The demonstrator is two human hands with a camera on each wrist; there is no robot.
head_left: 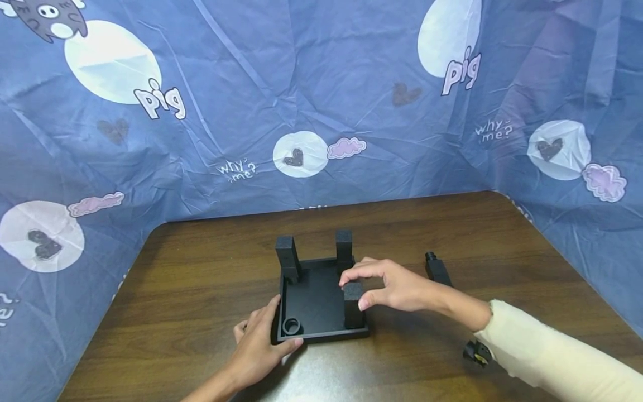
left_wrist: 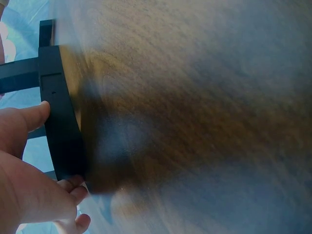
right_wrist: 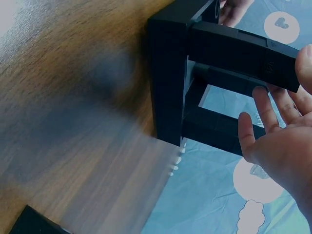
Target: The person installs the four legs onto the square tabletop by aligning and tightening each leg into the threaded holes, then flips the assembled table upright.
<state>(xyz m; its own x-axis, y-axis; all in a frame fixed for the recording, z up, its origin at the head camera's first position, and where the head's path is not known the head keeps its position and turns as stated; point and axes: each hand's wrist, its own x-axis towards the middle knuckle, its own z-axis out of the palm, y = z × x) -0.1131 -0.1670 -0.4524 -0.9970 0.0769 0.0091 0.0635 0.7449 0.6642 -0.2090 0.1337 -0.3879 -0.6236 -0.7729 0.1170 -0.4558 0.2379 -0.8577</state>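
Note:
A black square tabletop (head_left: 316, 304) with a raised rim lies upside down on the wooden table, three square black legs upright at its corners. At the near-left corner is a bare round socket (head_left: 291, 326). My left hand (head_left: 258, 346) holds that corner, thumb on the front side and fingers along the left side; the left wrist view shows the thumb (left_wrist: 36, 116) against the side. My right hand (head_left: 397, 285) grips the top of the near-right leg (head_left: 354, 312) between thumb and fingers. In the right wrist view this leg (right_wrist: 234, 51) runs from the tabletop to the thumb.
A loose black leg (head_left: 438, 271) with a threaded end lies right of the tabletop, partly behind the right forearm. Beneath the right sleeve is a small black device (head_left: 477, 353). Blue printed cloth (head_left: 301, 106) hangs behind the wooden table (head_left: 211, 251) and along its sides.

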